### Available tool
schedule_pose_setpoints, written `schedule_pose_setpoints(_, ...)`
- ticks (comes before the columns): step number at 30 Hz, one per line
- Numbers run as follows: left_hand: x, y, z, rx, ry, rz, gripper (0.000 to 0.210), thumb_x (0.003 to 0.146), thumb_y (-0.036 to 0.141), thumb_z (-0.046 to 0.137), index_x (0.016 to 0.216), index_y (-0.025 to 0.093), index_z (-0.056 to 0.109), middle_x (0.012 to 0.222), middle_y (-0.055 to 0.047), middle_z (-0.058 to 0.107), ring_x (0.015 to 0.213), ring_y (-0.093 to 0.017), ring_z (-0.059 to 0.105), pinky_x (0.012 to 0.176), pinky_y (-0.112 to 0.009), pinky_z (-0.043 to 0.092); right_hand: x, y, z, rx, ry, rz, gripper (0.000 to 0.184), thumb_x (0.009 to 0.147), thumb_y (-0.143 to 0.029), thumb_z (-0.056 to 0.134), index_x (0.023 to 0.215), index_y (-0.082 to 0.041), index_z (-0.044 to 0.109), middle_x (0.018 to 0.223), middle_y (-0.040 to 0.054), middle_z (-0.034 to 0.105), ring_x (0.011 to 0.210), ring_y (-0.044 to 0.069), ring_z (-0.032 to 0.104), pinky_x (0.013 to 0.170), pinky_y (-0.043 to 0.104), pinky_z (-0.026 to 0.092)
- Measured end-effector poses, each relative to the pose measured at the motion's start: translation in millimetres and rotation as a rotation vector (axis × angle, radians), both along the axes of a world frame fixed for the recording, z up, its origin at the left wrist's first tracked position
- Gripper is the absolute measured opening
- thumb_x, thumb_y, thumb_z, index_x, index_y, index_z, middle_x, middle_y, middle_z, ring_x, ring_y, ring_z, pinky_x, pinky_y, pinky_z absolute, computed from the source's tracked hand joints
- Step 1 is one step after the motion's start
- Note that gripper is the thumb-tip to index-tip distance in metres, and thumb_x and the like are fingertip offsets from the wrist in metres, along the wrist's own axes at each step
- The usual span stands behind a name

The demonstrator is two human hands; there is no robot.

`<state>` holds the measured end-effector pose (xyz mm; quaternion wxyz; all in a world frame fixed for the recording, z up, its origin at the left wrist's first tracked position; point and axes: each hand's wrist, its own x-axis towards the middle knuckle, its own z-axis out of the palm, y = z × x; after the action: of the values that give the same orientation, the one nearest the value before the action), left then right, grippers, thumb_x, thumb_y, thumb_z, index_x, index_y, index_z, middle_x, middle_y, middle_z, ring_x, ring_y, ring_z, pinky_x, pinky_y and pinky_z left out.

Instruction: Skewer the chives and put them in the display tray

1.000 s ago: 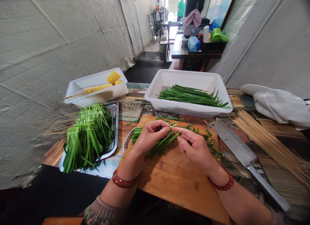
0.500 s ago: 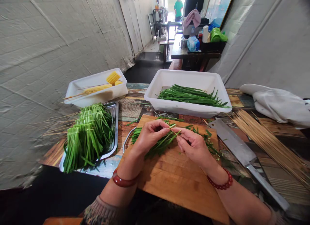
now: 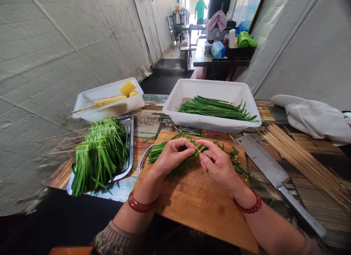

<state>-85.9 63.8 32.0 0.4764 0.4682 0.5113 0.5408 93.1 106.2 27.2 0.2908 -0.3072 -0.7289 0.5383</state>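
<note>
Over the wooden cutting board [image 3: 200, 207], my left hand [image 3: 173, 157] pinches the pale ends of a few garlic chives between thumb and forefinger. Close beside it, my right hand [image 3: 216, 162] is closed on the same stalks, its forefinger stretched along them; whether a thin skewer is between the fingers I cannot make out. Beneath and behind both hands lies a loose pile of cut garlic chives [image 3: 155, 152]. To the left, skewered bundles of garlic chives [image 3: 95, 158] rest on a metal tray [image 3: 129, 152], their sticks pointing left.
A white tub [image 3: 211, 122] with more chives stands behind the board. Another white tub [image 3: 120, 110] holds skewered corn [image 3: 127, 88]. On the right lie a cleaver [image 3: 264, 161], bamboo skewers [image 3: 304, 163] and a white cloth [image 3: 315, 116]. Far back stands a person [image 3: 200, 10].
My left fingertips have shifted slightly right, nearer my right fingers on the chives. The distant person has moved a little left.
</note>
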Motion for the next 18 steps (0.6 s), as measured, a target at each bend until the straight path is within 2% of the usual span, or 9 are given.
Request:
schedule_pose_setpoints(4, 0.7, -2.3, 3.1, 0.001, -0.007, -0.09, 0.025, 0.081, 0.039, 0.072, 0.085, 0.014, 0.07, 0.084, -0.004, 0.065, 0.079, -0.015, 0.057, 0.075, -0.027, 0.044, -1.4, -0.7, 5.1, -0.095, 0.049, 0.029, 0.03, 0.094, -0.026, 0.048, 0.122, -0.018, 0.055, 0.054, -0.0096, 0.049, 0.044, 0.008, 0.042, 0.047, 0.021, 0.036)
schedule_pose_setpoints(8, 0.9, -4.4, 2.9, -0.05, -0.048, -0.243, 0.04, 0.09, 0.05, 0.058, 0.076, 0.013, 0.065, 0.072, -0.003, 0.062, 0.066, -0.012, 0.055, 0.065, -0.025, 0.043, -2.8, -0.7, 8.4, -0.16, 0.092, 0.037, 0.028, 0.093, -0.028, 0.049, 0.119, -0.018, 0.053, 0.056, -0.0095, 0.05, 0.041, 0.007, 0.038, 0.041, 0.02, 0.03)
schedule_pose_setpoints(13, 0.6, -3.7, 4.2, -0.05, 0.011, -0.252, 0.044, 0.091, 0.05, 0.057, 0.068, 0.013, 0.06, 0.063, -0.001, 0.055, 0.058, -0.01, 0.048, 0.057, -0.023, 0.037, -2.4, 0.0, 7.0, -0.144, 0.068, 0.04, 0.023, 0.094, -0.028, 0.049, 0.115, -0.019, 0.052, 0.055, -0.0097, 0.051, 0.039, 0.006, 0.036, 0.038, 0.019, 0.028)
schedule_pose_setpoints(18, 0.1, -2.4, 8.7, 0.056, 0.207, -0.273, 0.044, 0.092, 0.045, 0.055, 0.064, 0.013, 0.065, 0.063, 0.0, 0.049, 0.06, -0.011, 0.044, 0.058, -0.024, 0.034, -2.5, 0.6, 2.6, -0.124, 0.04, 0.013, 0.017, 0.095, -0.031, 0.049, 0.106, -0.019, 0.051, 0.054, -0.0097, 0.052, 0.037, 0.006, 0.039, 0.038, 0.018, 0.029)
